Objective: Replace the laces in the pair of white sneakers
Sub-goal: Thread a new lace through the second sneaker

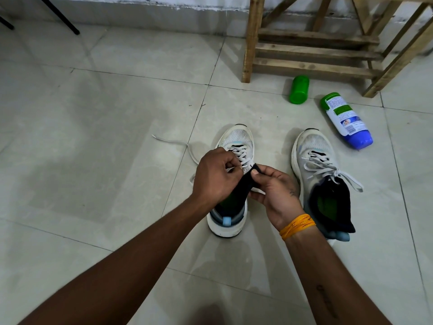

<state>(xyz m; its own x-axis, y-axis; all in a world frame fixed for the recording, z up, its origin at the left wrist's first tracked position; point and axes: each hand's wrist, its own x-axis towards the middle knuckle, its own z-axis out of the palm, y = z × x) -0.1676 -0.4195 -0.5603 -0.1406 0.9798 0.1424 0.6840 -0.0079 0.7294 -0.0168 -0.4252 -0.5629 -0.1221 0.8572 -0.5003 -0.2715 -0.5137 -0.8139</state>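
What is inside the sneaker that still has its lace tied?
The tied sneaker shows a dark lining and a green insole through its opening. The toe end inside is hidden under the tongue and laces.

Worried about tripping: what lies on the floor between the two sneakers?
Bare tile between left sneaker and right sneaker; nearer, the right hand covers it. Head view.

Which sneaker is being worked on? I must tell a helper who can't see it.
Two white sneakers stand before the wooden rack. It is the left sneaker, under both hands; its lace trails loose across the floor, while the right sneaker is tied.
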